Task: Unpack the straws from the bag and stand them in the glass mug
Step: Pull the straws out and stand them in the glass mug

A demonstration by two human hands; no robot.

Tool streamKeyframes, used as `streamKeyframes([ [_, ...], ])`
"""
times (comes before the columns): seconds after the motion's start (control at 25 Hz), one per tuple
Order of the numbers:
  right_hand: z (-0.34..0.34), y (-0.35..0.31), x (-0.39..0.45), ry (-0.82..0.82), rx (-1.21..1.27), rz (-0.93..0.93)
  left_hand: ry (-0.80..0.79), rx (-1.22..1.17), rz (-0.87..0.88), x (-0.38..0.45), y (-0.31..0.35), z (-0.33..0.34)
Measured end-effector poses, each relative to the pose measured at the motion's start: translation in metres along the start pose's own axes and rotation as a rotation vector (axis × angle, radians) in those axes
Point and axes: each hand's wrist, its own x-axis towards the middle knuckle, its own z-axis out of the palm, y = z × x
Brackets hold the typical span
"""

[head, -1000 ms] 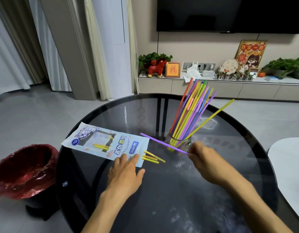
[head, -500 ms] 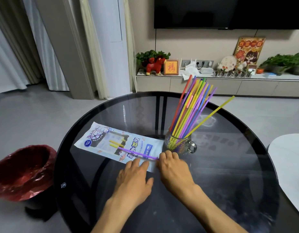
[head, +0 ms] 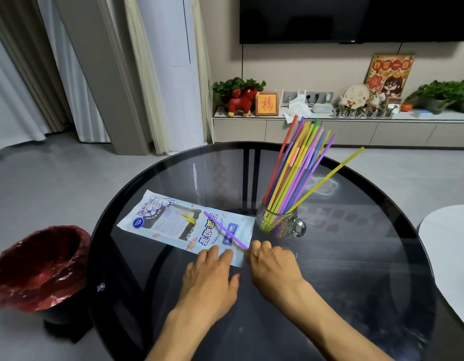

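Two bare hands are over a round dark glass table [head: 356, 256], close together at the near end of the straw bag [head: 173, 225]. The left hand [head: 212, 277] lies palm down with its fingers spread flat, the fingertips pressing on the near right corner of the bag. The right hand [head: 273, 264] sits just beside it, fingers curled closed around the near end of a purple straw [head: 225, 230]; that straw slants up and to the left above the bag's printed face, its far end over the middle of the bag. A trace of yellow shows at the right hand's fingertips, but what it belongs to cannot be told. The bag lies flat, long axis running from far left to near right, and a few yellow straws [head: 188, 217] are visible through its clear window. The glass mug [head: 280, 222] stands upright on the table just beyond the right hand and just beside the bag's right end, handle turned to the right. A bundle of straws [head: 296, 168] in red, yellow, purple, blue and green stands in the mug, fanning upward; one yellow straw leans out far to the right. A red-lined bin [head: 38, 264] stands on the floor to the left of the table.
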Motion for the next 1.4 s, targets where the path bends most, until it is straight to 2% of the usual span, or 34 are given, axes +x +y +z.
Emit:
streamKeyframes([
  [0.12,-0.011,0.007,-0.007,-0.125,0.013,-0.053,-0.046,0.000,-0.108,0.008,-0.008,0.005],
  [0.2,-0.024,0.021,-0.017,-0.268,0.121,-0.053,-0.079,-0.028,-0.183,0.020,-0.023,0.006],
  [0.24,-0.031,0.032,-0.021,-0.365,0.291,-0.043,-0.086,-0.032,-0.198,0.026,-0.032,0.006],
  [0.32,-0.044,0.060,-0.029,-0.523,0.807,-0.004,-0.107,-0.058,-0.196,0.035,-0.047,0.005],
  [0.44,-0.061,0.096,-0.040,-0.534,1.341,0.086,-0.025,-0.127,-0.183,0.039,-0.046,0.002],
  [0.52,-0.068,0.102,-0.043,-0.577,1.497,0.053,0.218,-0.149,-0.075,0.035,-0.032,-0.005],
  [0.6,-0.072,0.094,-0.044,-0.672,1.582,-0.019,0.468,-0.168,0.185,0.027,-0.012,-0.018],
  [0.68,-0.077,0.080,-0.046,-0.771,1.622,-0.094,0.561,-0.145,0.477,0.018,0.008,-0.026],
  [0.76,-0.074,0.072,-0.042,-0.805,1.667,-0.144,0.561,-0.197,0.583,0.012,0.016,-0.026],
  [0.84,-0.070,0.067,-0.035,-0.706,1.785,-0.086,0.521,-0.368,0.499,0.009,0.014,-0.027],
  [0.88,-0.068,0.066,-0.031,-0.570,1.883,-0.027,0.500,-0.490,0.431,0.009,0.014,-0.030],
  [0.96,-0.065,0.064,-0.025,-0.153,1.954,-0.013,0.464,-0.827,0.358,0.008,0.017,-0.042],
  [1.0,-0.066,0.063,-0.025,0.049,1.887,-0.054,0.424,-1.007,0.364,0.008,0.020,-0.050],
  [1.04,-0.070,0.060,-0.027,0.179,1.817,-0.120,0.355,-1.139,0.392,0.010,0.021,-0.053],
  [1.08,-0.073,0.056,-0.029,0.233,1.770,-0.205,0.261,-1.194,0.427,0.013,0.020,-0.053],
  [1.16,-0.071,0.047,-0.031,0.202,1.684,-0.353,0.043,-1.108,0.453,0.017,0.016,-0.041],
  [1.24,-0.061,0.041,-0.029,0.201,1.566,-0.354,-0.124,-0.992,0.420,0.018,0.015,-0.023],
  [1.4,-0.053,0.044,-0.021,0.289,1.523,-0.290,-0.230,-0.934,0.365,0.019,0.016,-0.014],
])
